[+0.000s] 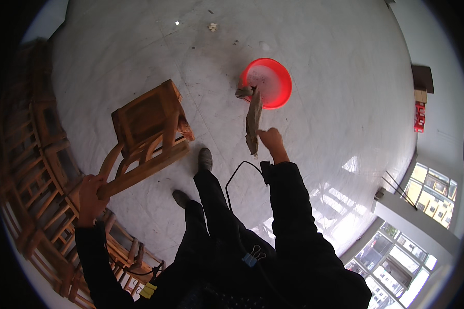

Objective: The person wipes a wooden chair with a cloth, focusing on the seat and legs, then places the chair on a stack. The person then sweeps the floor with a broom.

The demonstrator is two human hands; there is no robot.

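Observation:
My left hand point(92, 199) grips the top rail of a wooden chair point(139, 121), whose seat faces away from me toward the upper left. Hanging from my right hand point(272, 143) is a grey-brown rag point(254, 121), stretched long and blurred at its edges. Its far end reaches the rim of a red plastic bucket point(287, 83) on the floor. Cloudy, sudsy water point(268, 85) fills part of the bucket. A dark fold of cloth point(244, 92) lies over the rim's left side; I cannot tell if it belongs to the same rag.
Several wooden chairs point(48, 170) stand in a row along the left. Scraps of debris point(212, 27) lie on the grey floor point(332, 77). A black cable point(227, 187) loops beside my right sleeve. Red crates point(420, 117) stand at the right wall, near windows point(394, 262).

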